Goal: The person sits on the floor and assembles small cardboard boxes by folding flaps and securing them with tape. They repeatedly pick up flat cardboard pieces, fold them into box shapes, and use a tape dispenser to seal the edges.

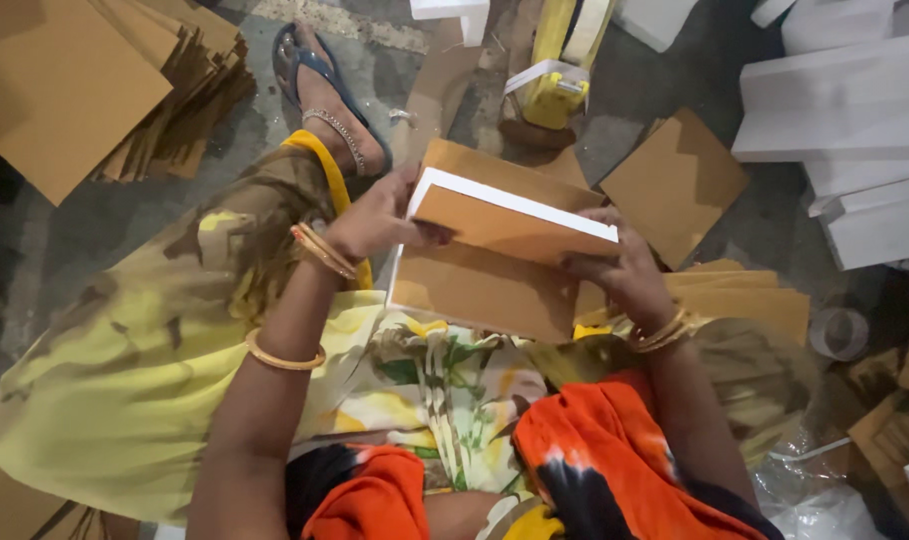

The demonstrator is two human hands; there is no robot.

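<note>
both hands gripping: left hand (374, 222), right hand (619, 272) folding white-edged cardboard box (494, 255); next needing flap pressing flat.

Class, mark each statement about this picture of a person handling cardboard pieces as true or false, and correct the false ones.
1. Both hands grip the brown cardboard piece with a white edge. True: the left hand holds its left end and the right hand its right end.
2. A stack of brown cardboard sheets lies on the floor at upper left. True.
3. The person's foot is bare. False: it wears a blue sandal.
4. The white foam blocks sit in the person's lap. False: they lie on the floor at upper right.
5. Neither wrist carries bangles. False: both wrists carry gold-coloured bangles.
</note>
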